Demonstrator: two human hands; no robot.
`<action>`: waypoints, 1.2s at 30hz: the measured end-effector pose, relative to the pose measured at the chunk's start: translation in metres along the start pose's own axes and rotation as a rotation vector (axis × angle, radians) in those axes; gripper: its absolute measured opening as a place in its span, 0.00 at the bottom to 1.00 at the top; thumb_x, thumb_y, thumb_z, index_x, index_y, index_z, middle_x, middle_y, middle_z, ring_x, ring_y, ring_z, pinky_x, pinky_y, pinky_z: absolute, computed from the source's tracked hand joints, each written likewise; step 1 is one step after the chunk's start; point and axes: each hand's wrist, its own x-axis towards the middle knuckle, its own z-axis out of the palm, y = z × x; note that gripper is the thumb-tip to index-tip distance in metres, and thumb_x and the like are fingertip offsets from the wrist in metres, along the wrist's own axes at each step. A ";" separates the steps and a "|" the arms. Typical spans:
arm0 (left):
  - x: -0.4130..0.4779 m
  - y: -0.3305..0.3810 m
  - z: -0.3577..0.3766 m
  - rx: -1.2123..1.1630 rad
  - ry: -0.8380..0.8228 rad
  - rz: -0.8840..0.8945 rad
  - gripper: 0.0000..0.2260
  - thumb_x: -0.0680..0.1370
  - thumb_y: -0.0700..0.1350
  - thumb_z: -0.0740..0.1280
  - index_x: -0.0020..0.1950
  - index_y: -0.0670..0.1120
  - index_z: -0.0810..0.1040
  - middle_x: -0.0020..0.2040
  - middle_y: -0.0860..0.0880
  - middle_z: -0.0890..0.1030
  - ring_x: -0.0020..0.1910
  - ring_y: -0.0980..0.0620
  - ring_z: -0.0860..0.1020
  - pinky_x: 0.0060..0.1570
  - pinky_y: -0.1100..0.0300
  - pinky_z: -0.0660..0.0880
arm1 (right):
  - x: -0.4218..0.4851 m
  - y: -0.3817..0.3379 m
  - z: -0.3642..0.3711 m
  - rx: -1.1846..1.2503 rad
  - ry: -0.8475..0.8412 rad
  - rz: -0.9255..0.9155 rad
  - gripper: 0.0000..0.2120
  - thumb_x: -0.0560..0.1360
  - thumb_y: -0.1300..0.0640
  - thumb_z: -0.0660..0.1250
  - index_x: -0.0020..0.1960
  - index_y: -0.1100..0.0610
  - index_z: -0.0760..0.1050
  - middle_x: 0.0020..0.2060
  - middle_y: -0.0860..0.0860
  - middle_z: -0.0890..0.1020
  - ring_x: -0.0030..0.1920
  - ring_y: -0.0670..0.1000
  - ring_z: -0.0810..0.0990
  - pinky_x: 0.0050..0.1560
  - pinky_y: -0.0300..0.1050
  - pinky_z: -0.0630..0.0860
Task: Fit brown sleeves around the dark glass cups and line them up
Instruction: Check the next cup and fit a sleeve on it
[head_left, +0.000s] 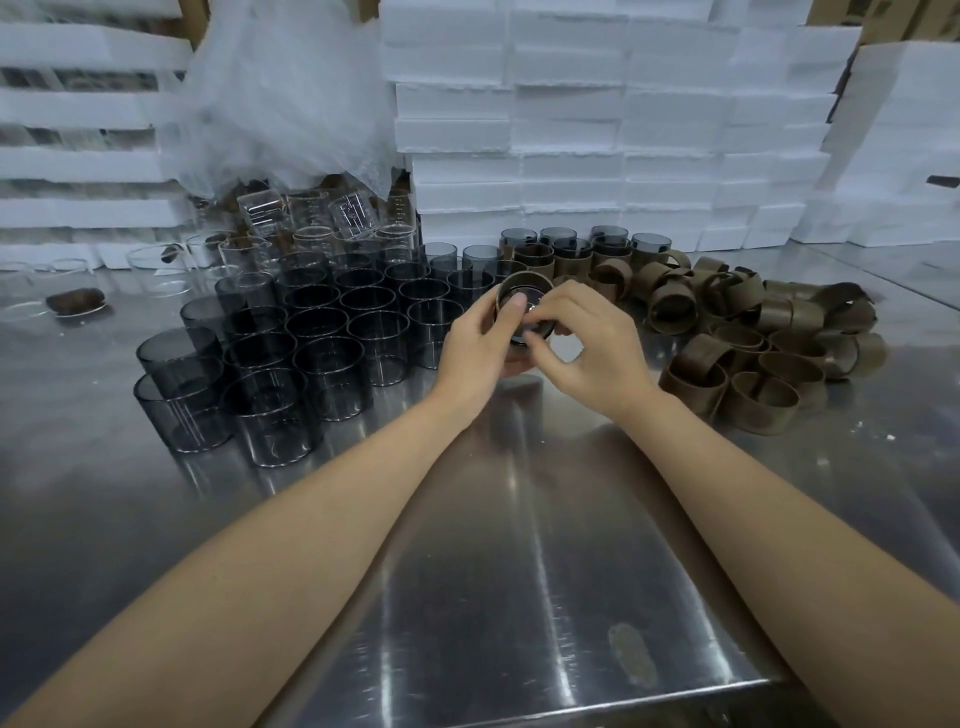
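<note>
Above steel table (519, 545), left hand (480, 340) and right hand (589, 348) grip cup (519, 288), mouth seemingly camera-ward.

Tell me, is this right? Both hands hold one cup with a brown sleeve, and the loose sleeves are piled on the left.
Not quite. The head view shows the loose sleeves piled on the right, not the left. The left hand and right hand do hold one cup with a brown sleeve.

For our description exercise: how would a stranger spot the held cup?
On the steel table, bare dark cups stand left, loose brown sleeves lie right. Between them, left hand and right hand grip one cup. Unlike neighbouring cups, its mouth faces the camera.
</note>
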 end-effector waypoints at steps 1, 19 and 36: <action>0.000 -0.001 0.000 0.010 0.003 0.009 0.09 0.83 0.47 0.62 0.58 0.47 0.79 0.47 0.50 0.84 0.45 0.52 0.84 0.42 0.56 0.82 | 0.000 -0.002 0.000 0.070 0.018 0.056 0.07 0.73 0.64 0.70 0.51 0.61 0.79 0.43 0.50 0.79 0.38 0.47 0.76 0.39 0.45 0.76; 0.002 -0.004 0.003 0.134 0.022 0.115 0.14 0.81 0.40 0.64 0.66 0.48 0.75 0.55 0.53 0.80 0.53 0.51 0.82 0.43 0.53 0.83 | 0.008 -0.012 0.006 0.259 0.068 0.656 0.15 0.80 0.60 0.59 0.63 0.56 0.79 0.48 0.45 0.84 0.49 0.37 0.81 0.55 0.39 0.79; 0.002 -0.003 0.003 0.243 -0.002 0.025 0.19 0.79 0.34 0.57 0.69 0.44 0.74 0.58 0.46 0.80 0.56 0.46 0.81 0.52 0.43 0.81 | 0.005 0.004 -0.001 0.139 -0.045 0.529 0.13 0.80 0.61 0.60 0.56 0.59 0.82 0.37 0.57 0.84 0.39 0.57 0.82 0.42 0.60 0.81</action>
